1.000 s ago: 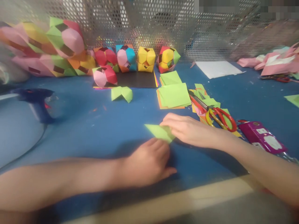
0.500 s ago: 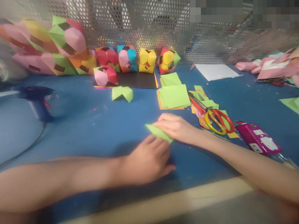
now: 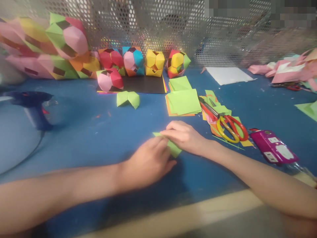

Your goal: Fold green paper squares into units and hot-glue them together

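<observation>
A small folded green paper [image 3: 174, 149] lies on the blue table between my hands, partly hidden by them. My left hand [image 3: 148, 162] presses on its left part with curled fingers, the thumb pointing right. From the upper right, my right hand [image 3: 184, 135] grips the same paper, its fingertips touching those of the left hand. A folded green paper piece [image 3: 128, 99] stands farther back on the left. Behind my right hand is a stack of green and orange paper squares [image 3: 185, 101].
Scissors [image 3: 229, 129] rest on paper scraps at the right, beside a purple packet [image 3: 274, 147]. A glue gun [image 3: 33, 107] with a cord stands at the left. Folded paper balls [image 3: 155, 62] line the back by a perforated metal screen. White paper [image 3: 229, 75] lies back right.
My left hand has shifted left and up along the green paper, uncovering more of its lower right end. My right hand has barely moved. The view has shifted slightly.
</observation>
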A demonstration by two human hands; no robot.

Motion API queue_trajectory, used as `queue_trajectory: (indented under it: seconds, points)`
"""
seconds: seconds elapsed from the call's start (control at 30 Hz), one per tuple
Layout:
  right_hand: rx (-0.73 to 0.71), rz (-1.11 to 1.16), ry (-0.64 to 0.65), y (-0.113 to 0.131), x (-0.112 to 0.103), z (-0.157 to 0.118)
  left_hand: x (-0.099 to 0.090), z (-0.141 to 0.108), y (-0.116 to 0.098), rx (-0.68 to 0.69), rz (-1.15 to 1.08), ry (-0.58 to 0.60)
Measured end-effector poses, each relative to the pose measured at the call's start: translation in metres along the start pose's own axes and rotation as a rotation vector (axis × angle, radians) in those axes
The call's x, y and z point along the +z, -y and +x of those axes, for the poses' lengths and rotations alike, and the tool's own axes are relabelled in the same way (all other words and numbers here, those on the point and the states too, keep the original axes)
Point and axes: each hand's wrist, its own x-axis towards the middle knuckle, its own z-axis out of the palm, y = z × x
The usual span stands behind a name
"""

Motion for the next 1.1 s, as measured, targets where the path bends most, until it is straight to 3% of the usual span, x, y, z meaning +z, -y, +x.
queue_trajectory:
  seconds: [0.27,0.5,0.87,1.0,1.1]
  points:
    - [-0.011,-0.039,0.007,0.001,0.0,0.001,-0.003,0.0,0.001,0.019,0.114,-0.016]
    - [0.018,-0.115,0.035,0.001,-0.004,0.001,-0.007,0.003,0.003,0.011,0.08,0.029]
    - [0.199,-0.159,0.381,-0.02,-0.06,-0.014,-0.012,0.004,0.007,0.034,0.138,0.084]
    - [0.181,-0.145,0.299,-0.015,-0.066,-0.013,-0.012,0.005,0.01,0.043,0.164,0.067]
    - [0.065,-0.137,0.254,0.001,-0.058,-0.01,-0.01,0.006,0.011,0.051,0.194,0.069]
